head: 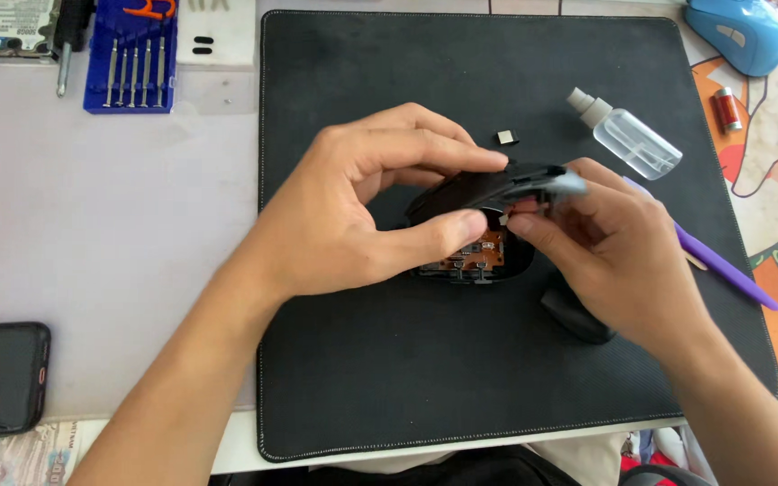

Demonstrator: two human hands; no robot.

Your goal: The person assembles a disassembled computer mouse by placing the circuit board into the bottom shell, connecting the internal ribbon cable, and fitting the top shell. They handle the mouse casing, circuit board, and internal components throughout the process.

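The left hand [353, 211] and the right hand [619, 252] both pinch the black top shell [488, 187] of an opened computer mouse, lifted over its base with the orange circuit board [479, 254] on the black mat [389, 378]. Near them lie a small spray bottle [628, 137], a purple tool [727, 268] and a blue screwdriver set [132, 63].

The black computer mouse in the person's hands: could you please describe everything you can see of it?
The black computer mouse is opened up above the black mat. Its matte, plastic-looking top shell is tilted up, baring an orange-brown circuit board in the base below. The left hand pinches the shell from above and the side; the right hand grips its front edge.
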